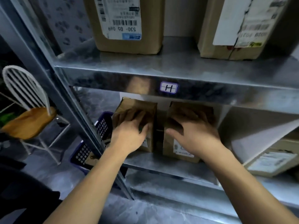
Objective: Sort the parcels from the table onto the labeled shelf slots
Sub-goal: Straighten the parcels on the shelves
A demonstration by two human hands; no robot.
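Left: white metal-framed chair with arched slatted back and orange-brown seat (29, 120). Beside it, blue perforated plastic crates (103, 125). Grey floor (68, 175). Far left, paw-patterned wall (68, 25).

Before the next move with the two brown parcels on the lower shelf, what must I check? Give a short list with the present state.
1. Left parcel and right parcel stand on the shelf: ok.
2. Gap between them: ok, they stand apart.
3. Left hand lies on the left parcel, right hand on the right parcel: ok.
4. Label H readable: ok.
5. Parcels' own stickers match H: cannot tell, blurred.
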